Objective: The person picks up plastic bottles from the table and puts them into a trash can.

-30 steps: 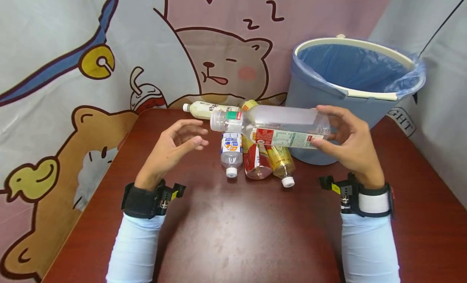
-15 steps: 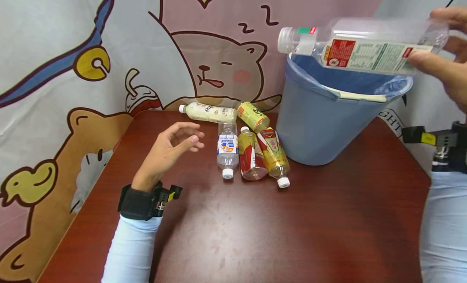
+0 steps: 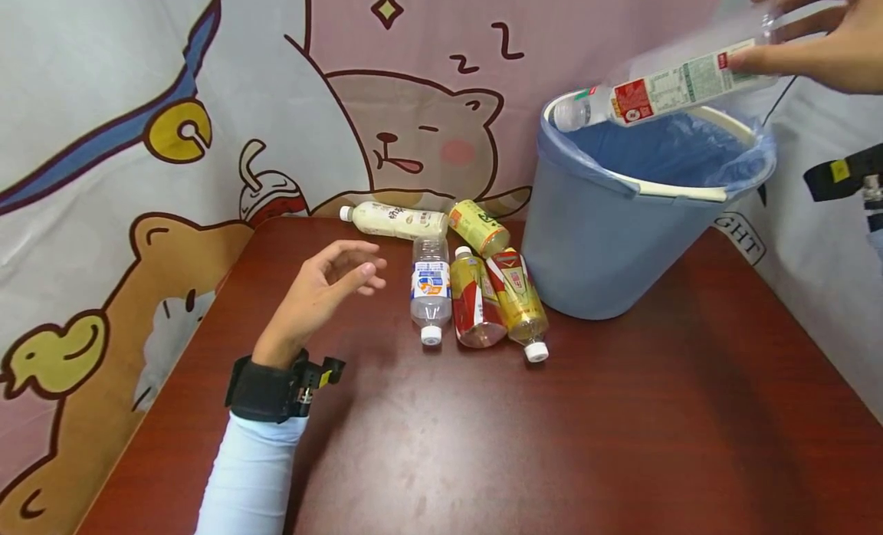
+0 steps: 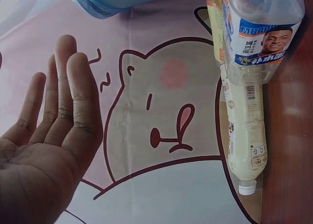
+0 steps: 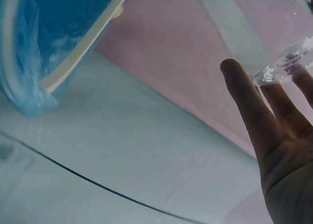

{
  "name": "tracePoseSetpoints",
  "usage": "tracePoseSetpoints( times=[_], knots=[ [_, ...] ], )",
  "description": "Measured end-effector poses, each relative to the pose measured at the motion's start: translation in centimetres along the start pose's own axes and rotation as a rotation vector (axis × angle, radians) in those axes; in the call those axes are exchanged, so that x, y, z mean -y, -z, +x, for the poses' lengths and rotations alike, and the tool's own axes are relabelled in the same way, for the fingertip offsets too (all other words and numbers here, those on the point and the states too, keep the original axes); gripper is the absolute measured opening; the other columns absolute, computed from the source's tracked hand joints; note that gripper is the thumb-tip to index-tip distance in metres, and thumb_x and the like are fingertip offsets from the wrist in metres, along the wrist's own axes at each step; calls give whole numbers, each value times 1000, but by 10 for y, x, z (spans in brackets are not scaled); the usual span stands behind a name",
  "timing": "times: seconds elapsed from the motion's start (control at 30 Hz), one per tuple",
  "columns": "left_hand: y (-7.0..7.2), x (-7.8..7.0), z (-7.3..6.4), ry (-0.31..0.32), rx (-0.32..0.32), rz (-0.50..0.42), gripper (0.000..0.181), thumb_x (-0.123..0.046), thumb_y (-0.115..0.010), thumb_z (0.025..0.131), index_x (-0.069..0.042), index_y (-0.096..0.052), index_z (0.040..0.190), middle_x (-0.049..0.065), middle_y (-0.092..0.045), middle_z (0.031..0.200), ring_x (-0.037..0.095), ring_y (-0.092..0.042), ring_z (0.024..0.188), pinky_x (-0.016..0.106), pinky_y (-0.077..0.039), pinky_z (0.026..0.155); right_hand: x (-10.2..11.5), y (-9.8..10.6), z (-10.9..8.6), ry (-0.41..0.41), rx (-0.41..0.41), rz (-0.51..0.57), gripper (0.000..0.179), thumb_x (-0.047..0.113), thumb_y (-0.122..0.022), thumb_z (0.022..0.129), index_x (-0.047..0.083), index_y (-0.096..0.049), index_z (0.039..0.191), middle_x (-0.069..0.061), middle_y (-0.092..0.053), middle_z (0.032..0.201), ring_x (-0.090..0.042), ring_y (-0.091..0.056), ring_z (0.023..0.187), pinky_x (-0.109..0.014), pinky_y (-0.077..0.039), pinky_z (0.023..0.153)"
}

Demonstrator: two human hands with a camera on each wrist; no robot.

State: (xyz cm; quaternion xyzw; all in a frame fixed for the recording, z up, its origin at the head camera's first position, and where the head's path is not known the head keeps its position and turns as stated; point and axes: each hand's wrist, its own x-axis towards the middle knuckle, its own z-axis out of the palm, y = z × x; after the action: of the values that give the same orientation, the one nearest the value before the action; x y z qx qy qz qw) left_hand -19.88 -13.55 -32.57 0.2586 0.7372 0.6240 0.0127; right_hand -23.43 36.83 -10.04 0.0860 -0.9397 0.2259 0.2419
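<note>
A clear plastic bottle (image 3: pixel 690 83) with a red, white and green label is hanging tilted above the mouth of a blue-grey bin (image 3: pixel 593 247), its neck end pointing down and left. The right hand (image 3: pixel 838 41) is pinching its base end, the thumb lying across the label and the fingers reaching round the far side. A blue plastic liner (image 3: pixel 662 155) is covering the bin's inside and rim, and the bin is standing on the reddish-brown bench (image 3: pixel 621 443).

5 bottles are lying left of the bin: a gold-labelled bottle (image 3: pixel 519 297), a red-and-gold bottle (image 3: pixel 476 305), a clear water bottle (image 3: pixel 431 286), a yellow-labelled bottle (image 3: pixel 479 227) and, at the back, a cream-coloured bottle (image 3: pixel 396 221). Nearest the water bottle, the left hand (image 3: pixel 313 299) is hovering, its fingers spreading slightly and holding nothing. Behind everything, a cartoon-printed backdrop (image 3: pixel 428 129) is showing a sleeping bear.
</note>
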Motion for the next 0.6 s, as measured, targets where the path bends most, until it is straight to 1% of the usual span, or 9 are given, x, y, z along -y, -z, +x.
tracePoseSetpoints(
  times=[0.03,0.07,0.1,0.17,0.2,0.23,0.33,0.43,0.6],
  knots=[
    [0,0,0,3,0,-1,30,-16,-55,94,-4,-53,122,-3,-65,106,22,-66,87,23,-57,74,5,-2,3,1,52,-47,63,14,-71,80,15,-46,138,4,-53,123,-5,-56,102,2,-43,57],
    [-1,1,0,5,1,0,30,-16,-55,94,-4,-53,122,-3,-65,106,21,-66,87,23,-57,74,10,-4,5,-14,111,-96,68,18,-72,79,11,-43,140,-7,-51,131,-18,-55,112,-13,-54,58],
    [-1,1,1,7,3,-1,31,-16,-55,94,-4,-53,122,-2,-65,106,22,-66,87,24,-57,74,14,-7,7,-15,161,-155,71,21,-72,79,8,-41,141,-19,-48,134,-33,-51,119,-30,-59,63],
    [-2,1,2,8,7,-1,31,-17,-55,94,-3,-53,122,-2,-65,106,24,-66,88,24,-57,74,21,-14,10,0,250,-279,75,28,-70,80,3,-37,142,-37,-38,137,-57,-38,121,-55,-51,73],
    [-2,2,2,8,9,-2,31,-17,-55,95,-3,-53,122,-1,-65,106,26,-66,89,23,-57,74,25,-17,12,12,289,-329,77,32,-70,81,1,-35,142,-41,-37,135,-63,-36,116,-62,-44,78],
    [-3,2,3,7,12,-2,31,-17,-55,95,-3,-53,122,-1,-65,106,28,-65,89,23,-57,74,27,-21,13,13,319,-368,78,36,-69,80,2,-36,142,-41,-38,134,-63,-38,114,-68,-37,81],
    [-5,4,4,7,16,-3,31,-17,-55,95,-2,-53,122,-1,-65,107,29,-65,90,23,-57,74,31,-33,17,52,380,-437,80,45,-68,79,2,-40,140,-38,-43,130,-60,-44,108,-69,-40,83],
    [-7,5,5,2,17,-3,31,-17,-55,95,-2,-53,122,-1,-65,107,26,-66,89,25,-57,74,31,-45,17,71,444,-454,83,53,-67,77,2,-42,139,-37,-44,130,-58,-45,109,-72,-41,84],
    [-11,6,7,5,22,-9,31,-17,-55,95,-2,-53,122,0,-65,107,31,-65,90,28,-58,75,30,-64,15,105,587,-489,87,60,-64,76,0,-44,135,-40,-45,129,-56,-47,110,-72,-44,83]
  ],
)
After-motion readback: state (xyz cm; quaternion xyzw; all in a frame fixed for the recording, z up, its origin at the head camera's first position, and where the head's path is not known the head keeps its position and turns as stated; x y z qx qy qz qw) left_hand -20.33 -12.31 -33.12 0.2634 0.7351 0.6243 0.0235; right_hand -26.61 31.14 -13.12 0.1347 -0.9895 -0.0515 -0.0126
